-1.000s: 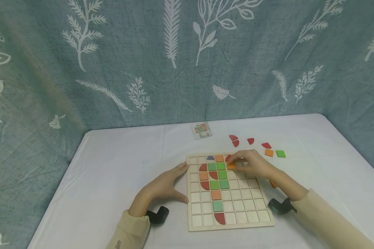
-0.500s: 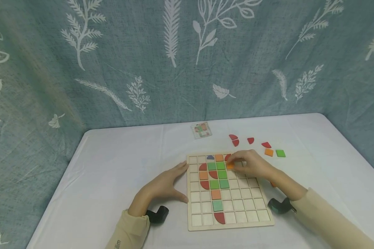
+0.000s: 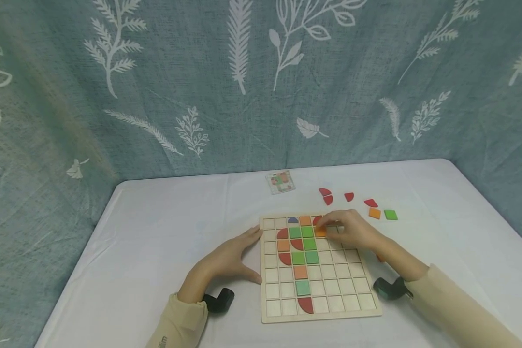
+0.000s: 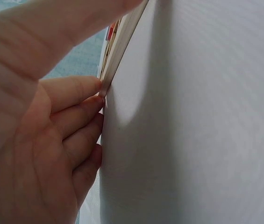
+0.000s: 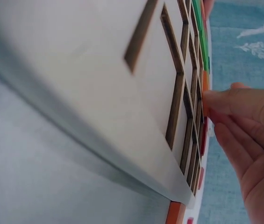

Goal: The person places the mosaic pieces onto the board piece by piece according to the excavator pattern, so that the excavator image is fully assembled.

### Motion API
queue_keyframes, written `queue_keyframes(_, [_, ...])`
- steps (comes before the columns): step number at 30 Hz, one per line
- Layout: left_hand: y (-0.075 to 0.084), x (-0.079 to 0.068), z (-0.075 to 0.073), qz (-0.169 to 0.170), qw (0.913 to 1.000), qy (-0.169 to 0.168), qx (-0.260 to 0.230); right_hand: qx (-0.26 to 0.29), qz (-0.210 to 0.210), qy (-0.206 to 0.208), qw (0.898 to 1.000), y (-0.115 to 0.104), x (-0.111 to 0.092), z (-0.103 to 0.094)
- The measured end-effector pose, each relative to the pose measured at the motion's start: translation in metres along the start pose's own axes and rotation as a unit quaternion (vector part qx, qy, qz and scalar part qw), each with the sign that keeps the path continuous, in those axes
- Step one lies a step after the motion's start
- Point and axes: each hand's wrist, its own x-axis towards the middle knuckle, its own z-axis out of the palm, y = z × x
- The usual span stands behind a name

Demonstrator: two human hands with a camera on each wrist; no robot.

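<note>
A wooden grid board point(image 3: 322, 319) lies on the white table, with coloured tiles in several of its cells. My right hand point(image 3: 351, 229) pinches an orange square tile point(image 3: 320, 233) at a cell in the second row from the far edge. In the right wrist view the thumb point(image 5: 237, 101) presses against this orange tile point(image 5: 205, 80), beside green ones. My left hand point(image 3: 229, 259) is spread along the board's left edge, thumb and fingers apart. The left wrist view shows its straight fingertips point(image 4: 94, 85) against the board's side point(image 4: 122, 44).
Beyond the board lie red quarter-circle tiles point(image 3: 349, 196), an orange square point(image 3: 374, 213) and a green square point(image 3: 390, 214). A patterned card point(image 3: 280, 182) is at the back. Another orange tile point(image 5: 174, 212) lies just off the board's right side, partly under my forearm.
Over the last second, the orange tile has shifted slightly left and settled against the green tile, my right fingers staying with it. The left hand keeps its place on the board's edge.
</note>
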Motion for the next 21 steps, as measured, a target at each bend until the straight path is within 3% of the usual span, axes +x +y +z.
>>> queue_keyframes(12, [0.000, 0.001, -0.001, 0.004, 1.0000, 0.000, -0.003, 0.032, 0.032, 0.015, 0.999, -0.001, -0.002, -0.002])
queue_keyframes(21, [-0.001, -0.001, -0.003, 0.010, 0.9999, -0.009, -0.003, 0.063, 0.082, 0.015, 0.994, 0.002, -0.018, -0.020])
